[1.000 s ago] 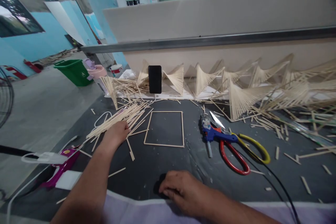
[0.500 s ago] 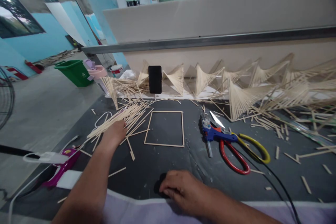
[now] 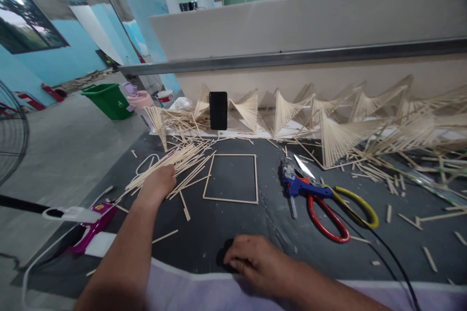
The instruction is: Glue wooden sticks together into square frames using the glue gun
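Wooden sticks [image 3: 182, 159] lie heaped toward the left edge of the tabletop [image 3: 226, 226]. The left hand [image 3: 158, 185] rests on them, fingers hidden, so its grip cannot be told. At centre, a four-stick square frame [image 3: 230, 199] lies closed but unfilled. The right hand [image 3: 255, 260] rests palm-down at the near edge, fingers bent together. To the right lie a glue gun [image 3: 297, 185] and scissors [image 3: 328, 223]. Finished fanned forms [image 3: 339, 138] line the far edge.

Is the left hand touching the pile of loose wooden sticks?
Touching. The head view shows the left hand lying on the stick pile, its fingertips covering the sticks' near ends.
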The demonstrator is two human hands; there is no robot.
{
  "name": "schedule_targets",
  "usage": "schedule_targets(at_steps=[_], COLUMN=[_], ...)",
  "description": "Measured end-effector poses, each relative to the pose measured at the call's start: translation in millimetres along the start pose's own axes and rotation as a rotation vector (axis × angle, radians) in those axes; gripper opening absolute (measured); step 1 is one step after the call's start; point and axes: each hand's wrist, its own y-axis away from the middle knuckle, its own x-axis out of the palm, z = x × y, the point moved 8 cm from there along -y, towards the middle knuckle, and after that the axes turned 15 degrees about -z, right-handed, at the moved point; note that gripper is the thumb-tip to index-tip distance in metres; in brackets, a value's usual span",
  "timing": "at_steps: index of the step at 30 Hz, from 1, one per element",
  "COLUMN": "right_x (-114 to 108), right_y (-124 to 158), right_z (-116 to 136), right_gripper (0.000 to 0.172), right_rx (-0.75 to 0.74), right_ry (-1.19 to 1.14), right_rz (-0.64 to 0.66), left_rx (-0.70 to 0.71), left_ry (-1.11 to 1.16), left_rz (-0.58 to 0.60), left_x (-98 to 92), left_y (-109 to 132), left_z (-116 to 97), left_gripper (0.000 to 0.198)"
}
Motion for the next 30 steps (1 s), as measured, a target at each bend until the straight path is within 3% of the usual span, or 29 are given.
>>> schedule_targets(at_steps=[5,8,12,15,19,24,30], right_x=[-2,-2,-2,-2,-2,-2,-1], right_y=[-1,-2,-1,-1,-1,-1,0], right_z=[4,4,4,4,3,3,4], right_gripper=[0.025,0.025,0.025,0.025,0.025,0.025,0.025], right_rx=[-0.002,0.006,0.006,0.003,-0.002,-0.019,-0.007], right_ry=[0.006,0.006,-0.009,-0.001,0.000,-0.017,-0.008], right_rz=[0.013,0.013,0.011,0.013,0.011,0.003,0.022], left_rx=[0.028,-0.090,-0.259,-0.301,-0.302,-0.267,-0.242], left_ry=[0.192,0.479,0.927,1.035,0.945,0.663,0.213], left_rz=[-0.051,-0.110,-0.022,0.039,0.012,-0.079,-0.189], left_x=[-4.5,-3.3,13.7,20.5,20.5,12.5,-21.3], left_y=[-7,-12,-12,-9,-10,-13,-9], left_z=[9,23,30,29,34,42,35], left_gripper=[0.024,0.030,0.041,0.038,0.032,0.032,0.025])
